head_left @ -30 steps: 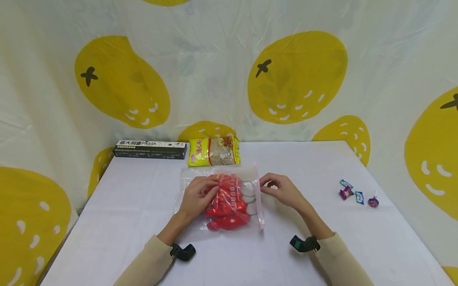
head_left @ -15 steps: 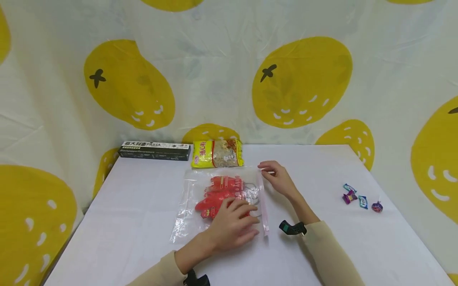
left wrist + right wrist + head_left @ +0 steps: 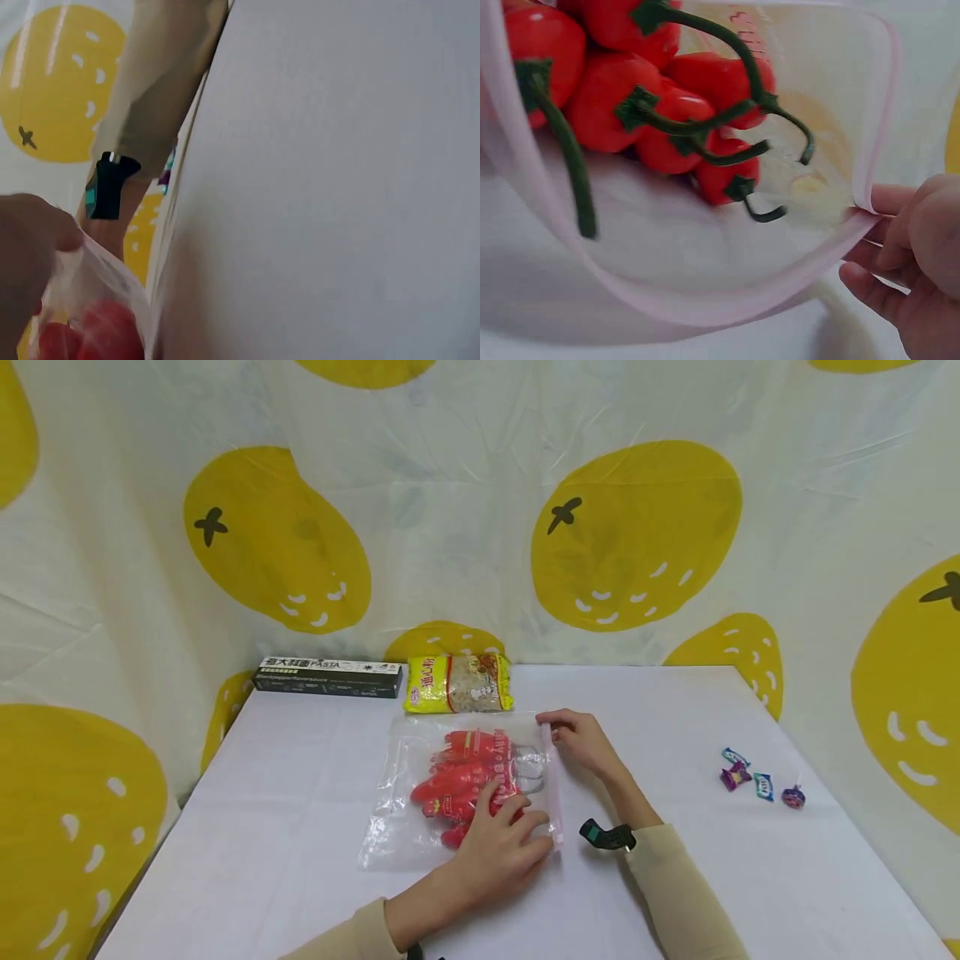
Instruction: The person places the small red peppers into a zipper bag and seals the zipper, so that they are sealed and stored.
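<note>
A clear zip bag (image 3: 378, 852) with a pink-edged mouth lies on the table, its mouth facing right. Inside are several red peppers (image 3: 615, 101) with long dark green stems; red print on the film partly covers them in the head view. My right hand (image 3: 585, 743) holds the far corner of the mouth with its fingers, and the right wrist view shows the mouth gaping. My left hand (image 3: 498, 856) reaches over the bag's near side, pinching the near corner of the mouth; its thumb is hidden in the head view.
Behind the bag lies a yellow macaroni packet (image 3: 459, 683), with a black pasta box (image 3: 330, 678) to its left. Several wrapped sweets (image 3: 737, 776) and a lollipop (image 3: 793, 797) lie at the right. A fruit-patterned curtain (image 3: 465, 510) rises beyond the white table (image 3: 300, 777).
My left hand has gone from the bag's middle to the near end of its mouth. My right hand has shifted to the far corner of the mouth.
</note>
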Tool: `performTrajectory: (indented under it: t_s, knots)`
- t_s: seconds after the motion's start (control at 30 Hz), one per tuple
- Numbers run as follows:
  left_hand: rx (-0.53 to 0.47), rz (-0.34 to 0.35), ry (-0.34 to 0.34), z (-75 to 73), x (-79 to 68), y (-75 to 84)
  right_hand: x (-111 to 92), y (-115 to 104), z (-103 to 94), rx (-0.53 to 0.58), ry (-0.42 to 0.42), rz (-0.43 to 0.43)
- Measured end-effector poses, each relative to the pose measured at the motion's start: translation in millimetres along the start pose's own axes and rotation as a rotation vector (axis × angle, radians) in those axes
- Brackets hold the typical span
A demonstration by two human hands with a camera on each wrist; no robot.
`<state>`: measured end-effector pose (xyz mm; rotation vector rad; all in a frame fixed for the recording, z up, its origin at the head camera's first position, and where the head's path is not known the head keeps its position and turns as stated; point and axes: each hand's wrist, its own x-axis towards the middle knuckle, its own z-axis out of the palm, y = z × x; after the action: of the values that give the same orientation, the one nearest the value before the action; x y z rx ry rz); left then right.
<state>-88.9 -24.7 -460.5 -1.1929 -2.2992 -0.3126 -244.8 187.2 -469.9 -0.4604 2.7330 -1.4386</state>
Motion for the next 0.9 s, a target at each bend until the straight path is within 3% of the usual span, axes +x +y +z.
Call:
performTrajectory:
  t_s: [0.13,0.33,0.43,0.53,0.67,0.73,0.8,0.9]
  knots:
    - [-0.037,0.02,0.131,-18.3,7.8,-4.4,-4.3,-6.1,-18.4,-0.02,-0.001,-0.041]
    - [-0.157,-0.005,0.512,-63.8,28.2,-27.3,-17.2,-35.3,-58.8,-0.105,0.086,-0.139]
    - [-0.303,-0.082,0.685,-89.2,38.0,-40.3,-31.4,-64.4,-78.6,-0.122,0.179,-0.209]
    - [-0.464,-0.224,0.813,-109.9,44.1,-53.9,-46.1,-86.9,-95.7,0.006,0.266,-0.298]
    - [-0.678,-0.464,0.886,-124.2,48.3,-72.9,-58.0,-94.9,-109.5,0.28,0.364,-0.47]
    - [-0.782,-0.57,0.884,-124.7,49.2,-80.4,-62.2,-99.3,-112.3,0.357,0.401,-0.525]
    - [-0.872,-0.655,0.87,-121.9,49.8,-86.9,-65.2,-103.7,-113.9,0.35,0.426,-0.538]
    - [-0.938,-0.753,0.838,-115.3,50.1,-94.7,-66.3,-104.5,-115.7,0.229,0.438,-0.482]
